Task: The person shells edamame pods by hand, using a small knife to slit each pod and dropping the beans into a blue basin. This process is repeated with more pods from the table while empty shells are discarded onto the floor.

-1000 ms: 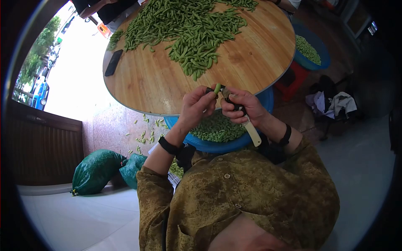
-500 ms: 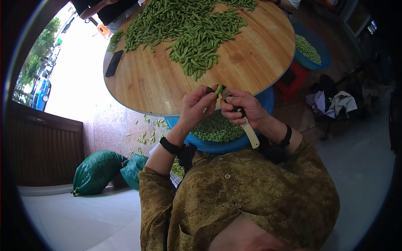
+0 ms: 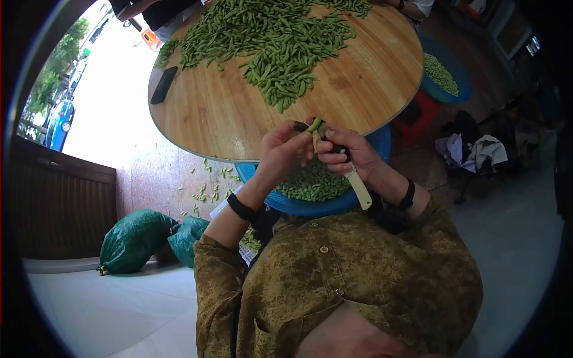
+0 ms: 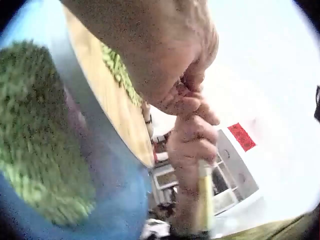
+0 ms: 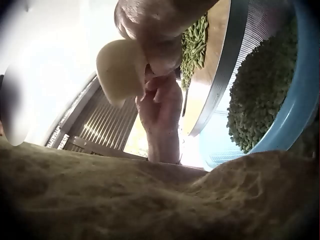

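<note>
Left hand [image 3: 280, 152], fingers bent, pinches pod [image 3: 314, 125]. Right hand [image 3: 351, 150] curls round pale handle [image 3: 359, 191]. Pod heap [image 3: 280, 53] on round table [image 3: 382, 65], green bags [image 3: 132, 241] on floor [image 3: 143, 298].

The person's bare left-hand grip [image 3: 283, 149] is raised in front of the torso, its thumb and forefinger drawn together in a pinch, with one finger dark at its tip. The bare right-hand grip [image 3: 351, 154] comes just beside it at about the same height, fingers curled firmly in, the thumb directed toward the left one. The bare left forearm [image 3: 258, 186] and bare right forearm [image 3: 391, 180] slant inward, so the arms converge. Each wears a black band; mottled olive-brown sleeves [image 3: 221, 262] cover the arms farther up.
</note>
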`<state>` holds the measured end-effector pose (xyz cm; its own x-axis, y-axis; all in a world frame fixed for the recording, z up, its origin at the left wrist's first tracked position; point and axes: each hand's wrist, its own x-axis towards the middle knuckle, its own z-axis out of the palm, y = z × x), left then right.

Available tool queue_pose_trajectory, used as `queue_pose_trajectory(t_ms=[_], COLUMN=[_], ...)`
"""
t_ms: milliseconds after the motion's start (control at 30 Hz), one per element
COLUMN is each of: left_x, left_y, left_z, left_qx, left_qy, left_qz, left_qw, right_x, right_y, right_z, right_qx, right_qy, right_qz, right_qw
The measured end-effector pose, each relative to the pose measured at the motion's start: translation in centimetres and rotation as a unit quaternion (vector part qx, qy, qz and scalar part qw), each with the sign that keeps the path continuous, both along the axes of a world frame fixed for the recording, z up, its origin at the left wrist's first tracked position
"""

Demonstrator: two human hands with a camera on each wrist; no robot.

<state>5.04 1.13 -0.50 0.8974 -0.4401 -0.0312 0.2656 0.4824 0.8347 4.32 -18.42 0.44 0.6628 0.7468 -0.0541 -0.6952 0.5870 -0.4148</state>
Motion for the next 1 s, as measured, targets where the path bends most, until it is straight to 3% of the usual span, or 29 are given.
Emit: queue_pose_trajectory(t_ms=[67,100,133,167,200,267,300,333,367,400,467,533,567,633,667,733,867,1000], left_x=[-0.2,-0.3,-0.3,-0.4,-0.4,-0.3,-0.4,-0.8,-1.0,-0.9,-0.7,-0.7,-0.8,-0.9,-0.9,-1.2,-1.4,-1.9], left_y=[0.1,0.1,0.1,0.1,0.1,0.1,-0.1,-0.5,-0.7,-0.7,-0.5,-0.4,-0.4,-0.3,-0.3,-0.8,-0.7,-0.2], left_z=[0.1,0.2,0.3,0.4,0.5,1.0,1.2,1.5,1.6,1.7,1.8,1.5,1.2,0.6,0.3,-0.2,-0.9,-0.6], left_qx=[0.209,0.209,0.308,0.393,0.394,0.468,0.468,0.417,0.339,0.339,0.146,0.184,0.222,0.269,0.314,0.346,0.438,0.45], left_qy=[-0.157,-0.157,-0.31,-0.449,-0.448,-0.56,-0.56,-0.38,-0.177,-0.177,0.024,-0.008,-0.038,-0.076,-0.114,-0.158,-0.271,-0.317], left_qz=[0.101,0.102,0.165,0.221,0.222,0.261,0.262,0.231,0.185,0.185,0.102,0.112,0.119,0.123,0.126,0.144,0.176,0.153], left_qw=[0.96,0.96,0.884,0.771,0.772,0.632,0.632,0.793,0.905,0.905,0.984,0.977,0.967,0.952,0.934,0.914,0.839,0.821], right_x=[0.1,0.1,0.0,0.0,-0.2,-0.5,-0.6,-0.7,-0.8,-0.7,-0.7,-0.9,-0.9,-0.9,-0.7,-0.1,0.9,1.3], right_y=[0.3,0.4,0.5,0.6,0.8,1.1,1.2,1.3,1.2,1.2,1.1,1.1,1.1,1.3,1.5,1.8,1.0,0.2], right_z=[-0.1,-0.2,-0.3,-0.3,-0.3,-0.1,0.2,0.3,0.2,0.1,0.0,-0.1,0.1,0.5,0.5,0.3,0.0,-0.5], right_qx=[0.009,0.01,0.011,0.01,0.005,0.0,-0.037,-0.074,-0.074,-0.116,-0.157,-0.255,-0.255,-0.351,-0.351,-0.438,-0.435,-0.406], right_qy=[0.021,0.028,0.035,0.035,0.049,0.063,0.031,-0.002,-0.002,-0.034,-0.067,-0.178,-0.178,-0.259,-0.259,-0.349,-0.334,-0.3], right_qz=[-0.004,0.0,0.003,0.004,-0.005,-0.011,-0.039,-0.068,-0.068,-0.081,-0.092,-0.115,-0.114,-0.187,-0.187,-0.268,-0.208,-0.116], right_qw=[1.0,1.0,0.999,0.999,0.999,0.998,0.998,0.995,0.995,0.989,0.981,0.943,0.944,0.88,0.88,0.784,0.81,0.855])
